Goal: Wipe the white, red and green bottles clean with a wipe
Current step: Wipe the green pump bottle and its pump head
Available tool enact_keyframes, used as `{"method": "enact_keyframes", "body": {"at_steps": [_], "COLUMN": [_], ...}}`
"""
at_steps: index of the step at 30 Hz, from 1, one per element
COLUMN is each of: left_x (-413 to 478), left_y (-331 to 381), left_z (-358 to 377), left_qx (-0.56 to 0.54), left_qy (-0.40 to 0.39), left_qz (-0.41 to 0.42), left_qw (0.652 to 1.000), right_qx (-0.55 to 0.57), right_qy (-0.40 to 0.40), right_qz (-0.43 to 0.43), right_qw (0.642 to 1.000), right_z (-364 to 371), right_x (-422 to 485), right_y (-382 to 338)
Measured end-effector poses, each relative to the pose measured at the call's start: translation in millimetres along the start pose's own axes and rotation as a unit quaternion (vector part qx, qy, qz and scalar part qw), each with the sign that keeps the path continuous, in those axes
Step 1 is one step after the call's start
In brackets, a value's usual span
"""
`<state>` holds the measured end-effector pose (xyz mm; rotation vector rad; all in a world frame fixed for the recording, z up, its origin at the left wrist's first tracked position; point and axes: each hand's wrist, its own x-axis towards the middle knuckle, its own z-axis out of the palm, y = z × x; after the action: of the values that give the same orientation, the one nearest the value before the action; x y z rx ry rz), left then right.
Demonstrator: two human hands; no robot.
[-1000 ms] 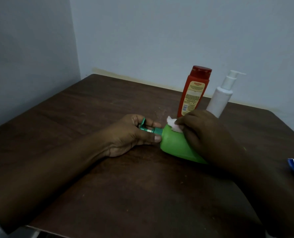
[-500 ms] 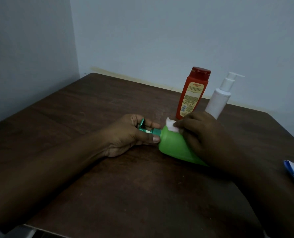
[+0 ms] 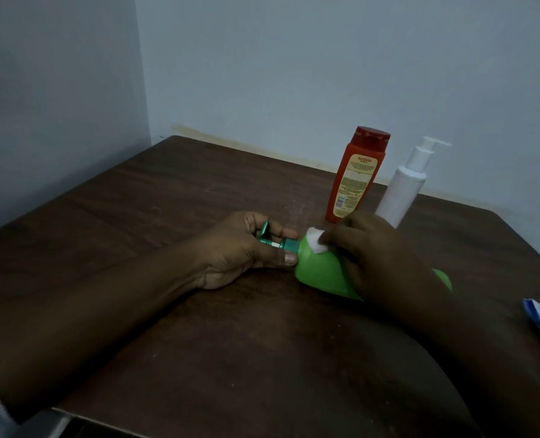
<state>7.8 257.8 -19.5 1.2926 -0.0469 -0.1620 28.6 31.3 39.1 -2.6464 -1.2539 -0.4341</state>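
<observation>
Head view: left hand point(image 3: 240, 251) pinches green bottle point(image 3: 322, 273) pump; right hand point(image 3: 385, 257) presses wipe point(image 3: 315, 241) at shoulder, apparently. Keep pump braced, sweep along body.

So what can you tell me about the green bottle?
The green bottle lies on its side on the dark wooden table. It looks like smooth bright plastic, with a darker teal pump top pointing left. The left hand holds that pump, while the right hand covers the body and presses a white wipe near its shoulder.

Three bottles point(image 3: 321, 270) (one green), one wipe point(image 3: 315, 240)
</observation>
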Motion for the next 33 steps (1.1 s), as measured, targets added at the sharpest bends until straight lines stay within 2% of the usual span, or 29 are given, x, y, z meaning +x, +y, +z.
{"method": "enact_keyframes", "body": {"at_steps": [3, 6, 9, 15, 20, 25, 30, 33], "left_x": [-0.6, 0.6, 2.8, 0.9, 5.5, 4.2, 5.7, 4.9], "left_y": [1.2, 2.1, -0.6, 1.6, -0.2, -1.1, 1.2, -0.2], "left_z": [-5.8, -4.9, -1.7, -5.0, -0.5, -2.5, -3.3, 1.8], "left_qx": [-0.002, 0.0, 0.005, -0.001, -0.025, -0.037, -0.049, -0.043], "left_qy": [-0.01, -0.012, -0.004, -0.011, -0.011, -0.005, 0.014, 0.009], "left_qz": [0.01, 0.011, 0.004, 0.009, -0.008, -0.01, 0.0, -0.002], "left_qw": [1.0, 1.0, 1.0, 1.0, 1.0, 0.999, 0.999, 0.999], "right_qx": [-0.012, -0.011, -0.013, -0.022, 0.002, 0.024, 0.005, 0.014], "right_qy": [-0.003, 0.035, 0.03, 0.003, 0.016, -0.035, 0.029, -0.02], "right_qz": [-0.03, 0.011, 0.044, -0.021, 0.036, -0.057, 0.005, -0.041], "right_qw": [0.999, 0.999, 0.998, 1.0, 0.999, 0.997, 1.0, 0.999], "right_z": [9.3, 6.1, -0.7, 10.3, 2.0, 0.5, 5.0, -0.3], "right_x": [11.7, 20.2, 6.1, 12.4, 7.4, -0.6, 16.3, 4.1], "right_y": [-15.5, -7.4, 7.8, -14.0, 1.9, -13.1, -7.0, -5.3]}}
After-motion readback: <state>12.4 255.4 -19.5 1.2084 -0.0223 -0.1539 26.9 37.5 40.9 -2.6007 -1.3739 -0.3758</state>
